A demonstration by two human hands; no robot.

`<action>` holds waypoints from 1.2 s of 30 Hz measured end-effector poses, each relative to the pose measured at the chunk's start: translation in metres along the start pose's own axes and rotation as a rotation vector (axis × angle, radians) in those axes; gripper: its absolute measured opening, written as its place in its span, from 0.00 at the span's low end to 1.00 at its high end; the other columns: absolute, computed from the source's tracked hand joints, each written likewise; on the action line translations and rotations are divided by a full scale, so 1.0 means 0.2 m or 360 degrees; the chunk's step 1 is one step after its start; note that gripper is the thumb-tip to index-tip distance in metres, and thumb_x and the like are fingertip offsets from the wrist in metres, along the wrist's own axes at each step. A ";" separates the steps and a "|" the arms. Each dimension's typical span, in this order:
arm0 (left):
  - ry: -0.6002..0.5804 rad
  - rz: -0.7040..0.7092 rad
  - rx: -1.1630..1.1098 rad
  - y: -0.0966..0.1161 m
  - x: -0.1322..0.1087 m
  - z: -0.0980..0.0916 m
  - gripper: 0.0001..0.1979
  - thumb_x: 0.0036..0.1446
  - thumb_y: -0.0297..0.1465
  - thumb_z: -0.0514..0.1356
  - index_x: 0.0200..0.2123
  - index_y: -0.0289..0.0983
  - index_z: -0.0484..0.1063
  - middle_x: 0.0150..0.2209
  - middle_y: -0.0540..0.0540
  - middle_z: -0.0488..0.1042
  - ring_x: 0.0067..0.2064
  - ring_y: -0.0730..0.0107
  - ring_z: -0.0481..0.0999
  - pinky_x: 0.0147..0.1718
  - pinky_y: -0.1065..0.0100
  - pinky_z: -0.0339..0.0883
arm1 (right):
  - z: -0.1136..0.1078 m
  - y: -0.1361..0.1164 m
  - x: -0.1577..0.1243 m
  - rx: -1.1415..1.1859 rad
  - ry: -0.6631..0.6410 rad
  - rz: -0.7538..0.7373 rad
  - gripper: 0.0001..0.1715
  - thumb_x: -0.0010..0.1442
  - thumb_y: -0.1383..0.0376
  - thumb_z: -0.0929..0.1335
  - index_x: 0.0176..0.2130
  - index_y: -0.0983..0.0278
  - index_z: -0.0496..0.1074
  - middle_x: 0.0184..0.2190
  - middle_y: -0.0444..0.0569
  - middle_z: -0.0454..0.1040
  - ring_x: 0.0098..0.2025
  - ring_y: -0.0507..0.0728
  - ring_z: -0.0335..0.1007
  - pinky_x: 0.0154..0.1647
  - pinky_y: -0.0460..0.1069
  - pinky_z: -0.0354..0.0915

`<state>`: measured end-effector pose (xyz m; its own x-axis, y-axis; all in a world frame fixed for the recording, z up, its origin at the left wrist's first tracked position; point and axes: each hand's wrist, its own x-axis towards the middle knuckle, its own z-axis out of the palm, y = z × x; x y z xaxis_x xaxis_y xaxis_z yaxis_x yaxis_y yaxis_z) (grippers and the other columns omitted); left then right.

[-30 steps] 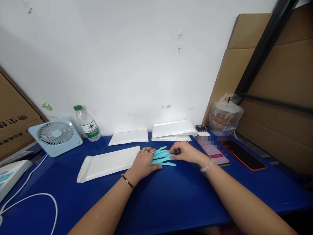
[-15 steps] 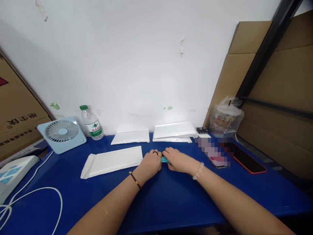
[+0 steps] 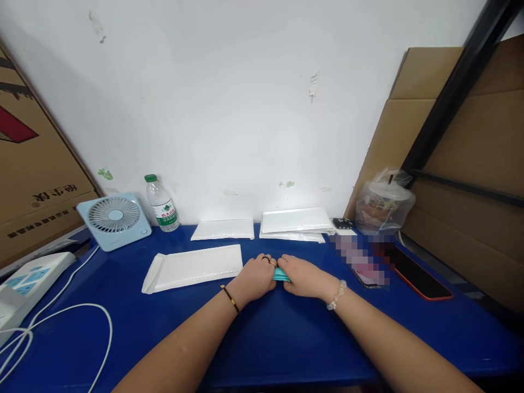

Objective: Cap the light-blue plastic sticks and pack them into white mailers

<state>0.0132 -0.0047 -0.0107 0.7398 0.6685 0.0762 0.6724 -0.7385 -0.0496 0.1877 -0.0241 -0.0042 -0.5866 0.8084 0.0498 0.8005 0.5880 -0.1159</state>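
Note:
Between my two hands is a small turquoise folded piece point(image 3: 281, 274), mostly covered by my fingers, so its kind cannot be made out. My left hand point(image 3: 257, 277), with rings on its fingers, is closed on its left end. My right hand point(image 3: 306, 277) grips the right end, fingers curled over it. Both hands rest low over the blue table point(image 3: 282, 349). Just left of my left hand lies a white padded envelope point(image 3: 196, 267), its flap end pointing left. Behind my hands are another white envelope point(image 3: 223, 229) and a small stack of white envelopes point(image 3: 297, 221) by the wall.
At the left stand a light-blue fan point(image 3: 117, 221), a water bottle point(image 3: 162, 204), and a power strip point(image 3: 35, 281) with white cables. To the right lie two phones, one with an orange-red edge point(image 3: 423, 273), and a bagged drink cup point(image 3: 385, 204) beside cardboard.
The camera view has shifted slightly, moving the scene a little to the right. My hands keep hold of the turquoise piece, and a bit more of it shows between them.

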 end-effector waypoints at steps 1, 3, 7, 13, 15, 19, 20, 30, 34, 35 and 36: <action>0.0003 0.0011 0.0003 0.00 0.00 0.00 0.10 0.57 0.33 0.53 0.41 0.33 0.65 0.41 0.38 0.69 0.43 0.56 0.68 0.38 0.60 0.67 | 0.00 -0.01 0.00 -0.0020 0.0002 0.0032 0.15 0.52 0.68 0.64 0.42 0.68 0.66 0.40 0.57 0.70 0.41 0.61 0.68 0.41 0.51 0.64; -0.0005 0.0030 0.0003 0.00 0.00 0.00 0.10 0.57 0.31 0.53 0.41 0.33 0.65 0.40 0.38 0.70 0.42 0.56 0.70 0.38 0.60 0.67 | 0.00 -0.05 -0.01 -0.0112 0.0008 0.0110 0.15 0.51 0.69 0.64 0.42 0.68 0.66 0.39 0.57 0.71 0.40 0.62 0.69 0.40 0.52 0.64; -0.0030 -0.0014 -0.0084 0.00 0.00 -0.02 0.09 0.57 0.30 0.52 0.41 0.34 0.66 0.36 0.39 0.73 0.37 0.59 0.73 0.37 0.62 0.67 | -0.01 -0.08 0.00 -0.0220 0.0029 0.0196 0.17 0.54 0.71 0.64 0.45 0.67 0.65 0.38 0.56 0.73 0.36 0.61 0.71 0.36 0.51 0.63; 0.0016 -0.0194 -0.0475 -0.03 -0.02 -0.06 0.14 0.57 0.41 0.54 0.38 0.37 0.68 0.31 0.43 0.74 0.32 0.58 0.74 0.30 0.65 0.63 | -0.15 0.02 -0.07 0.0432 0.0201 0.0075 0.29 0.52 0.59 0.70 0.52 0.57 0.63 0.46 0.50 0.71 0.44 0.61 0.69 0.42 0.52 0.65; 0.0043 -0.0195 -0.0717 -0.03 -0.03 -0.07 0.15 0.58 0.43 0.53 0.34 0.37 0.68 0.29 0.45 0.73 0.30 0.62 0.73 0.28 0.67 0.60 | -0.20 0.04 -0.09 0.0838 0.0449 0.0008 0.31 0.56 0.54 0.67 0.57 0.56 0.60 0.53 0.51 0.67 0.52 0.61 0.65 0.50 0.53 0.63; 0.0085 -0.0098 -0.1217 0.00 -0.02 -0.10 0.15 0.56 0.44 0.56 0.30 0.37 0.66 0.26 0.49 0.68 0.27 0.69 0.67 0.26 0.70 0.56 | -0.20 0.01 -0.06 0.1411 0.0769 0.0034 0.25 0.65 0.52 0.58 0.57 0.57 0.61 0.56 0.52 0.65 0.57 0.60 0.60 0.57 0.56 0.57; 0.0073 -0.0083 -0.1360 0.01 -0.02 -0.11 0.15 0.55 0.44 0.57 0.29 0.37 0.65 0.25 0.50 0.67 0.26 0.71 0.65 0.26 0.70 0.55 | -0.19 0.01 -0.05 0.1578 0.0803 0.0022 0.26 0.64 0.50 0.58 0.57 0.57 0.61 0.56 0.53 0.64 0.57 0.60 0.60 0.57 0.56 0.58; -0.0986 0.0195 -0.3036 0.12 -0.05 -0.16 0.20 0.44 0.39 0.68 0.26 0.37 0.58 0.18 0.58 0.52 0.18 0.84 0.50 0.18 0.76 0.46 | -0.13 -0.18 -0.03 0.2592 0.0109 -0.0261 0.16 0.51 0.53 0.71 0.29 0.63 0.72 0.42 0.53 0.75 0.52 0.63 0.66 0.54 0.58 0.60; -0.0441 0.0279 -0.2035 -0.04 -0.06 -0.22 0.23 0.42 0.41 0.68 0.40 0.37 0.70 0.39 0.46 0.72 0.40 0.66 0.71 0.41 0.65 0.64 | -0.16 -0.11 -0.03 0.2827 0.0581 -0.0104 0.17 0.58 0.55 0.67 0.24 0.62 0.65 0.17 0.42 0.66 0.28 0.54 0.68 0.40 0.52 0.66; -0.0232 0.0124 -0.1711 -0.12 -0.08 -0.23 0.25 0.42 0.42 0.68 0.43 0.37 0.70 0.43 0.44 0.72 0.45 0.61 0.70 0.46 0.63 0.63 | -0.17 -0.07 -0.03 0.2875 0.0703 -0.0075 0.16 0.59 0.56 0.67 0.25 0.62 0.64 0.14 0.38 0.60 0.21 0.50 0.62 0.33 0.50 0.65; -0.0039 -0.0130 -0.1384 -0.20 -0.10 -0.24 0.25 0.45 0.43 0.65 0.46 0.37 0.70 0.48 0.42 0.71 0.50 0.58 0.69 0.50 0.61 0.61 | -0.17 -0.03 -0.02 0.2881 0.0792 -0.0040 0.15 0.59 0.56 0.67 0.26 0.61 0.64 0.13 0.36 0.55 0.17 0.48 0.54 0.27 0.48 0.63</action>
<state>-0.0293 0.0082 0.0373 0.6971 0.7165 0.0247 0.4745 -0.4870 0.7333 0.1893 -0.0307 0.0297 -0.2434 0.9300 0.2753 -0.4837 0.1296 -0.8656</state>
